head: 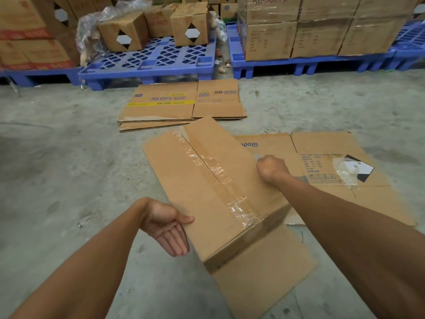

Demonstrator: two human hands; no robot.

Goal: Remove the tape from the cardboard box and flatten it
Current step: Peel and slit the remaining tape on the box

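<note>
A brown cardboard box (195, 180) is held tilted above the floor in the middle of the view. Clear tape (216, 171) runs along the seam of its upper face and over the near edge. My left hand (167, 226) supports the box's near left edge, thumb on top and straight fingers underneath. My right hand (272, 169) grips the box's far right edge with curled fingers; what the fingertips hold is hidden behind the hand.
A flattened box (333, 157) lies on the concrete floor to the right, and a stack of flattened boxes (184, 102) lies ahead. Blue pallets (149, 63) loaded with cartons line the back. A loose cardboard sheet (264, 272) lies under the held box.
</note>
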